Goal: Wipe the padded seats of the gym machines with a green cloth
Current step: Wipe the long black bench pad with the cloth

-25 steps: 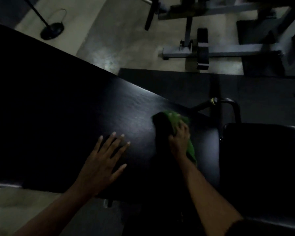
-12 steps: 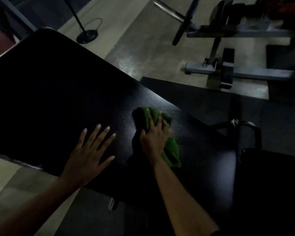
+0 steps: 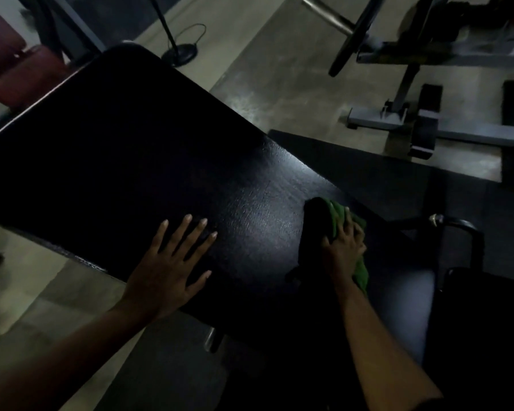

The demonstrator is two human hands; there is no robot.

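A long black padded bench (image 3: 125, 161) runs from the upper left down to the lower right. My right hand (image 3: 343, 247) presses a crumpled green cloth (image 3: 337, 216) flat against the pad near its right end; part of the cloth pokes out below my wrist. My left hand (image 3: 169, 262) lies flat on the pad near its front edge, fingers spread, holding nothing. A second black padded seat (image 3: 487, 321) sits at the lower right, mostly in shadow.
A black curved metal handle (image 3: 460, 229) rises between the two pads. A grey machine frame with a weight plate (image 3: 413, 123) stands at the upper right on the concrete floor. A maroon padded seat (image 3: 18, 69) is at the upper left, a round-based stand (image 3: 180, 53) behind the bench.
My right hand has slid the green cloth along the pad toward its right end. The view has tilted, showing more of the bench's far end. The left hand stays flat.
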